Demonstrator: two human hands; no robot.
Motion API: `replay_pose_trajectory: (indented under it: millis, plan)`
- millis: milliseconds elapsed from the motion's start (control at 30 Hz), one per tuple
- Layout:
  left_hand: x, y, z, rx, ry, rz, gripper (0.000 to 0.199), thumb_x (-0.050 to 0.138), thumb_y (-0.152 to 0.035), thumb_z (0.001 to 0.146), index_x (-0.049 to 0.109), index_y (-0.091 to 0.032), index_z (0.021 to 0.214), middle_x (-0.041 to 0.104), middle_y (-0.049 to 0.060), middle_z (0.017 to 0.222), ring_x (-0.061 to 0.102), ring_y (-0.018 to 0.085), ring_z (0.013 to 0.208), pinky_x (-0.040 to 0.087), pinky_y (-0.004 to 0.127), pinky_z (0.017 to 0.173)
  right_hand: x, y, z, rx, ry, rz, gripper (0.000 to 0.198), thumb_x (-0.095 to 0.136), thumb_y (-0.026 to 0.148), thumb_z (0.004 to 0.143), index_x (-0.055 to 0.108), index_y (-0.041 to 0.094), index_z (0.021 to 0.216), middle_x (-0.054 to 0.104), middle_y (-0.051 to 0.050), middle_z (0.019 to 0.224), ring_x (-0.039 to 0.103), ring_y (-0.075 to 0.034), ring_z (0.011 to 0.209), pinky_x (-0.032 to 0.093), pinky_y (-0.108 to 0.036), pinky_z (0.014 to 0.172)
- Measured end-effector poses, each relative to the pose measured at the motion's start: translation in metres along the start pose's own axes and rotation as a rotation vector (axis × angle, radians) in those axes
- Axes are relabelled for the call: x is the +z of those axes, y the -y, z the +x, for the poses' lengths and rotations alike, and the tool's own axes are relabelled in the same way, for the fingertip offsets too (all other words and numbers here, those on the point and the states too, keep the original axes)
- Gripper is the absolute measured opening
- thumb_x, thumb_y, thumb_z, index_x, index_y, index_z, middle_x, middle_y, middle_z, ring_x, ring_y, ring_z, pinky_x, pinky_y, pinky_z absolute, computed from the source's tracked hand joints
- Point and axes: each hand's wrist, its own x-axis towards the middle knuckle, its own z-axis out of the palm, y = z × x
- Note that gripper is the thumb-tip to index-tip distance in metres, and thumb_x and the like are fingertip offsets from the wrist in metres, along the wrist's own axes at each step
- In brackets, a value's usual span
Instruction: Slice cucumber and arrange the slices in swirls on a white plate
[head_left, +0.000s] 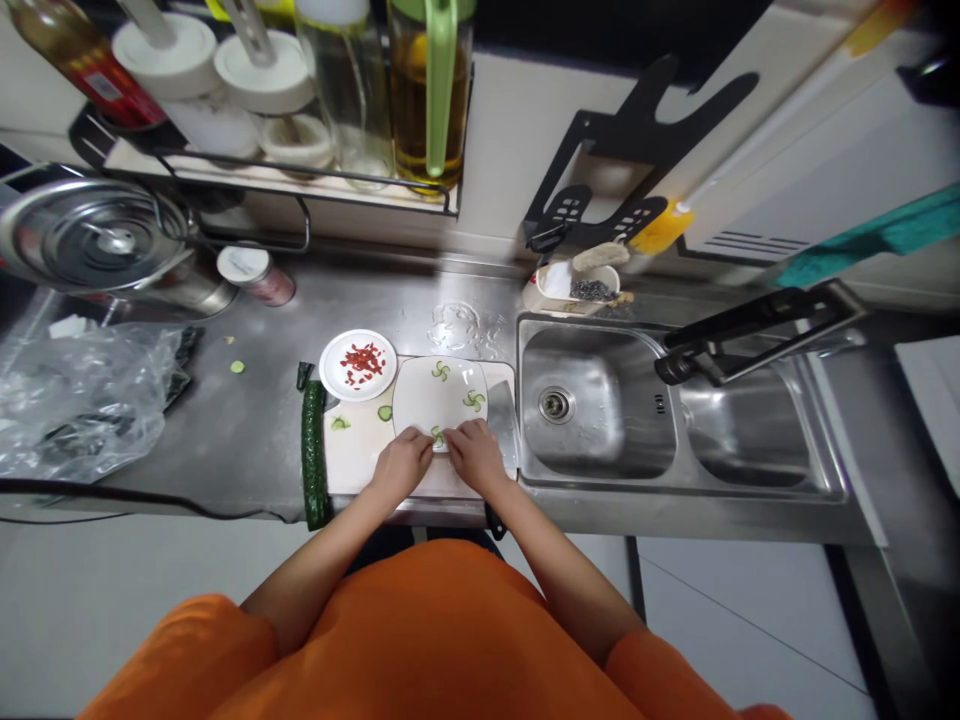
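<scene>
A white plate (420,390) with a few pinwheels of thin green cucumber slices (441,371) lies on the cutting board (360,465). At its near rim, my left hand (405,462) and my right hand (477,455) meet from either side, fingers bent and pinched around another cluster of cucumber slices (438,436). The fingertips partly hide what they hold. A kitchen knife (504,425) lies on the board right of the plate, its dark handle past the counter edge. On the left, a long cucumber (313,455) rests beside the board, near its cut end piece (304,375).
A small white plate (330,370) with chopped red pieces overlaps the board's back left. A double sink (600,400) with a black faucet (720,340) is to the right. Plastic bags (97,400), a lidded pot (112,240) and a can (256,275) stand left; seasoning bottles (427,100) sit on a rack.
</scene>
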Motion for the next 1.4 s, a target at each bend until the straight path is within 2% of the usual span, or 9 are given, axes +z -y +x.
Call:
replay_pose_trajectory:
  millis: [167, 367, 633, 1167, 1400]
  plan:
    - [-0.003, -0.003, -0.005, 0.038, 0.022, 0.046, 0.029, 0.042, -0.03, 0.091, 0.064, -0.023, 0.109, 0.058, 0.007, 0.096, 0.057, 0.016, 0.085, 0.043, 0.025, 0.074, 0.001, 0.002, -0.004, -0.034, 0.039, -0.065, 0.031, 0.041, 0.029, 0.093, 0.057, 0.03, 0.12, 0.055, -0.009, 0.103, 0.038, -0.023, 0.098, 0.028, -0.031, 0.071]
    - [0.0, 0.001, -0.007, 0.084, 0.003, 0.097, 0.033, 0.039, -0.033, 0.093, 0.06, -0.023, 0.116, 0.058, 0.008, 0.093, 0.055, 0.018, 0.09, 0.044, 0.026, 0.078, 0.002, 0.002, -0.003, -0.052, 0.035, -0.11, 0.033, 0.041, 0.028, 0.093, 0.055, 0.03, 0.122, 0.054, -0.01, 0.103, 0.037, -0.024, 0.099, 0.029, -0.032, 0.073]
    - [0.005, 0.006, -0.006, 0.16, 0.009, 0.188, 0.038, 0.034, -0.034, 0.094, 0.055, -0.025, 0.125, 0.056, 0.009, 0.095, 0.054, 0.018, 0.084, 0.043, 0.027, 0.074, 0.006, 0.001, -0.004, -0.051, 0.012, -0.111, 0.034, 0.038, 0.026, 0.094, 0.056, 0.028, 0.123, 0.055, -0.01, 0.103, 0.037, -0.024, 0.101, 0.029, -0.033, 0.073]
    - [0.009, 0.008, -0.006, 0.224, 0.001, 0.275, 0.039, 0.034, -0.032, 0.094, 0.051, -0.021, 0.128, 0.056, 0.011, 0.097, 0.053, 0.019, 0.081, 0.044, 0.03, 0.072, 0.01, 0.0, -0.004, -0.076, -0.029, -0.124, 0.033, 0.042, 0.024, 0.093, 0.057, 0.027, 0.122, 0.055, -0.01, 0.101, 0.037, -0.024, 0.099, 0.029, -0.033, 0.073]
    - [0.007, 0.009, -0.007, 0.235, -0.03, 0.234, 0.038, 0.036, -0.032, 0.094, 0.054, -0.022, 0.125, 0.057, 0.01, 0.094, 0.054, 0.018, 0.079, 0.045, 0.029, 0.07, 0.005, 0.002, -0.004, -0.064, -0.033, -0.1, 0.032, 0.044, 0.025, 0.092, 0.058, 0.028, 0.12, 0.056, -0.01, 0.1, 0.037, -0.024, 0.099, 0.028, -0.033, 0.071]
